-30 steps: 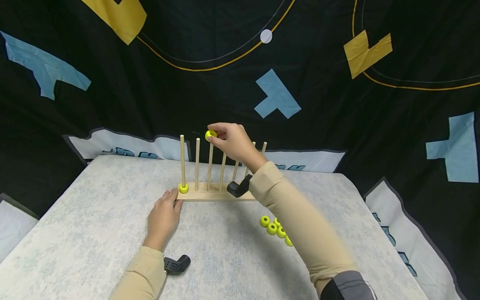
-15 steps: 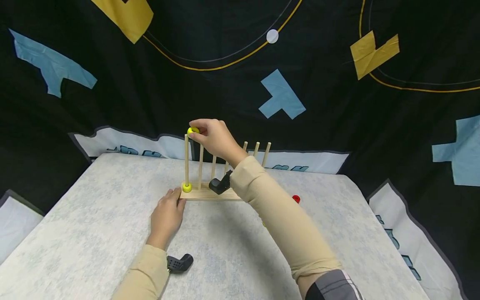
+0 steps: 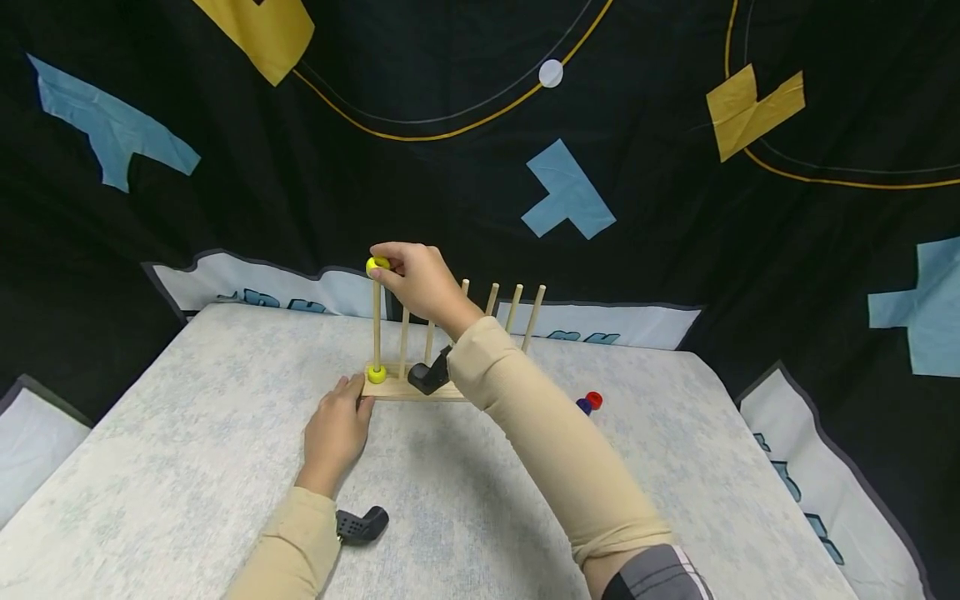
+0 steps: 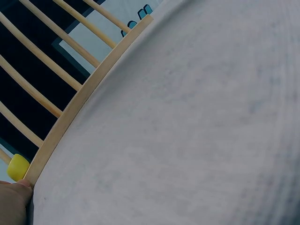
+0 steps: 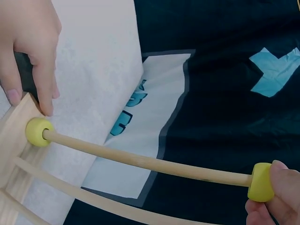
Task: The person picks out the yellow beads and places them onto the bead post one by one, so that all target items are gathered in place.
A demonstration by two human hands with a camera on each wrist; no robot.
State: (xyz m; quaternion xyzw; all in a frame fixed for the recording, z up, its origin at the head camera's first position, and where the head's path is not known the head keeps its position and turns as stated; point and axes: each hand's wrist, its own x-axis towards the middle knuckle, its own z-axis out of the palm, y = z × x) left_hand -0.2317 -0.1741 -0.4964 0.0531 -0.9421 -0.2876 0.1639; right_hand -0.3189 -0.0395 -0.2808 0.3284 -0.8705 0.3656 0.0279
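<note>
A wooden stand (image 3: 390,389) with a row of upright pegs sits on the table. One yellow bead (image 5: 39,131) lies at the foot of the leftmost peg (image 3: 377,329). My right hand (image 3: 423,282) pinches a second yellow bead (image 5: 260,183) between thumb and fingers at that peg's top; in the right wrist view the peg's tip meets the bead's hole. My left hand (image 3: 335,435) holds the left end of the stand's base, thumb at the front side and fingers at the end. The right forearm hides part of the base and pegs.
A red bead (image 3: 594,400) and a dark blue bead (image 3: 583,406) lie on the table (image 3: 187,467) right of the stand, partly behind the right sleeve. A black curtain (image 3: 420,200) with coloured patches hangs behind the table. A black wrist device (image 3: 362,526) juts from the left sleeve.
My right hand has carried the yellow bead leftward over the pegs to the leftmost one. The left hand stays at the stand's end. The loose yellow beads are now hidden behind the right arm.
</note>
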